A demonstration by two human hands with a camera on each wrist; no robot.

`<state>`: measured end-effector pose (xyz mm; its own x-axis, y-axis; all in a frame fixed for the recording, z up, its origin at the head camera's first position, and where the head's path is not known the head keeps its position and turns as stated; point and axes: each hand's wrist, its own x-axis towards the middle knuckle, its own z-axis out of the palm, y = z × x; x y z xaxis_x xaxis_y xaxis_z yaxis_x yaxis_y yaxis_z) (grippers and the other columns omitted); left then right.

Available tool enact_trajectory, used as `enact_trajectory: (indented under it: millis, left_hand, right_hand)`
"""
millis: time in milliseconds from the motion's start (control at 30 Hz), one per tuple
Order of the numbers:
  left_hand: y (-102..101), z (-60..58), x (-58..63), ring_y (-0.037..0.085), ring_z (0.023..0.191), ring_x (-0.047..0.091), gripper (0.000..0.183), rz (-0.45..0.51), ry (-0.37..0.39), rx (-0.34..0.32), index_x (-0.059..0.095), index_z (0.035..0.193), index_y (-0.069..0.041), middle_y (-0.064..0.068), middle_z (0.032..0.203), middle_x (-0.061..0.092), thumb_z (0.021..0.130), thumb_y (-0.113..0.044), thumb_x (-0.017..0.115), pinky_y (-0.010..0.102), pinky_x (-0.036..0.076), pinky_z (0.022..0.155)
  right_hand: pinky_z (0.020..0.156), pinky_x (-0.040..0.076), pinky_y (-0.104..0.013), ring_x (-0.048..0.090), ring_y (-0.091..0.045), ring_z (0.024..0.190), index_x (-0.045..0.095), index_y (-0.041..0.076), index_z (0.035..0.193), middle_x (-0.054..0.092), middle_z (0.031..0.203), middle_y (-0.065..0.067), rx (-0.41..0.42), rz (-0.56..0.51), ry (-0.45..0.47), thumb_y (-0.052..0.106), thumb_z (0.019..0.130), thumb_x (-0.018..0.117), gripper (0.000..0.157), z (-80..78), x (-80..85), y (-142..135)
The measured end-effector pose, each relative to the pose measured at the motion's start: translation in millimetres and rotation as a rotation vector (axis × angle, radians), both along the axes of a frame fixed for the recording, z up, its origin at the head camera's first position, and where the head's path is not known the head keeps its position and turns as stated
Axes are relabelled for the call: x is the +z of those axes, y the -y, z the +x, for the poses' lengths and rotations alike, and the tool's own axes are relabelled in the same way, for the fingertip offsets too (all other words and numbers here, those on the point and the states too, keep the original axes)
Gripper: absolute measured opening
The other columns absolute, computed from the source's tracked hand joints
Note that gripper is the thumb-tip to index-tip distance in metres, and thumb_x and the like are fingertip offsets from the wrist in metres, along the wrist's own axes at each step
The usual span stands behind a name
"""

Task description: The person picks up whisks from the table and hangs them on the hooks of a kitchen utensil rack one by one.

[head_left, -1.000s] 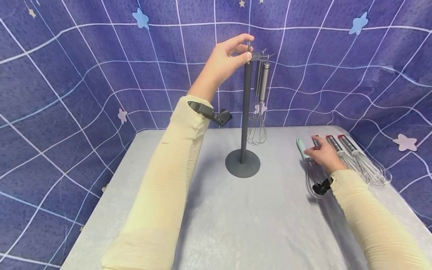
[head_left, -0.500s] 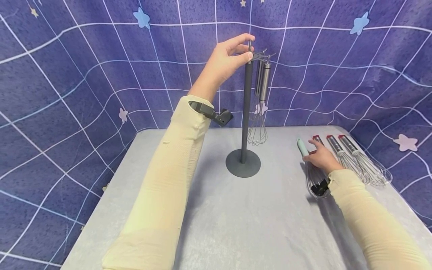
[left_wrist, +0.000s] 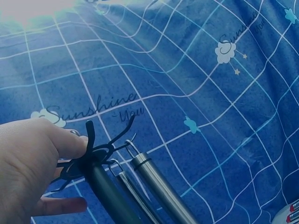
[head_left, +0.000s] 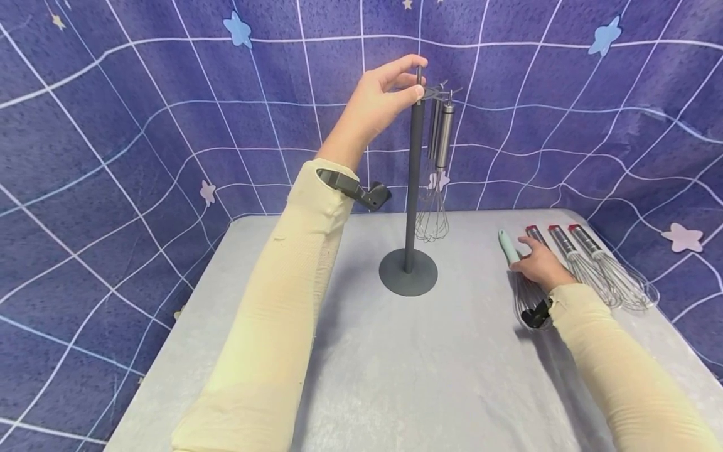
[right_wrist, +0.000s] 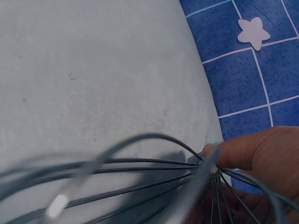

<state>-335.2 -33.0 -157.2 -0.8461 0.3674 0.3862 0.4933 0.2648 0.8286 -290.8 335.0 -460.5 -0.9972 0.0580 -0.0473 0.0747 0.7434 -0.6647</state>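
Observation:
At the top of the dark grey stand (head_left: 413,188), my left hand (head_left: 377,100) pinches around the upper post beside the hooks. Steel whisks (head_left: 445,135) hang from the hooks on the right side; their looped handles show in the left wrist view. Over at the right, my right hand (head_left: 539,262) pinches a whisk with a mint-green handle (head_left: 506,245), its index finger partly raised. The thumb (right_wrist: 238,150) presses where the wires (right_wrist: 154,168) meet the handle; the other fingers are partly hidden behind the wires.
Beside the right hand, red-tipped whisks (head_left: 587,242) lie in a row on the grey table (head_left: 418,370). One handle (head_left: 536,234) shows just behind that hand. A blue gridded curtain (head_left: 271,125) rises behind and on both sides of the table.
My right hand has shifted slightly left toward the mint-green handle and its thumb has closed onto it, uncovering the red-tipped handle behind. My left hand stays on the stand.

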Motion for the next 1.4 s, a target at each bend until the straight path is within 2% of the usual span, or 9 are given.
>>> enact_trajectory:
  millis: [167,267,567,1100,1400]
  left_hand:
    - [-1.0,1.4,1.2,0.016,0.133,0.050,0.045,0.003,0.000,-0.005,0.060,0.141,-0.027,0.001,0.137,0.063,0.097,-0.019,0.068,0.041,0.034,0.113]
    - [-1.3,1.9,1.5,0.016,0.133,0.049,0.045,-0.004,0.000,-0.002,0.060,0.140,-0.028,0.000,0.137,0.063,0.097,-0.019,0.068,0.042,0.033,0.114]
    - [-1.4,3.4,1.7,0.017,0.135,0.048,0.046,-0.023,0.017,-0.001,0.058,0.143,-0.028,0.000,0.139,0.062,0.098,-0.021,0.067,0.043,0.033,0.115]
    - [-0.7,1.7,1.0,0.015,0.133,0.051,0.043,-0.012,0.031,0.006,0.060,0.139,-0.030,-0.002,0.137,0.063,0.098,-0.021,0.068,0.040,0.035,0.114]
    - [-0.6,0.9,0.1,0.015,0.130,0.053,0.043,-0.006,0.022,-0.001,0.060,0.139,-0.028,0.000,0.137,0.063,0.098,-0.019,0.067,0.031,0.041,0.110]
  right_hand:
    - [0.057,0.051,-0.031,0.063,-0.021,0.069,0.037,-0.010,0.147,0.063,0.114,-0.038,-0.004,-0.013,0.010,0.005,0.087,0.070,0.071,1.6,0.3,1.5]
    - [0.054,0.052,-0.033,0.061,-0.017,0.063,0.040,-0.011,0.145,0.063,0.115,-0.039,0.004,-0.023,0.019,0.005,0.088,0.067,0.065,2.1,0.8,1.4]
    - [0.057,0.052,-0.031,0.065,-0.019,0.070,0.043,-0.012,0.142,0.064,0.113,-0.037,0.021,0.036,0.006,0.008,0.087,0.068,0.064,4.0,2.4,0.9]
    - [0.054,0.053,-0.032,0.063,-0.015,0.065,0.040,-0.013,0.144,0.062,0.116,-0.039,0.020,-0.019,0.016,0.006,0.088,0.067,0.065,-2.3,-3.6,-3.1]
    - [0.057,0.054,-0.032,0.063,-0.016,0.070,0.040,-0.012,0.145,0.061,0.118,-0.039,0.008,-0.043,0.028,0.007,0.089,0.067,0.065,-4.1,-5.3,-1.9]
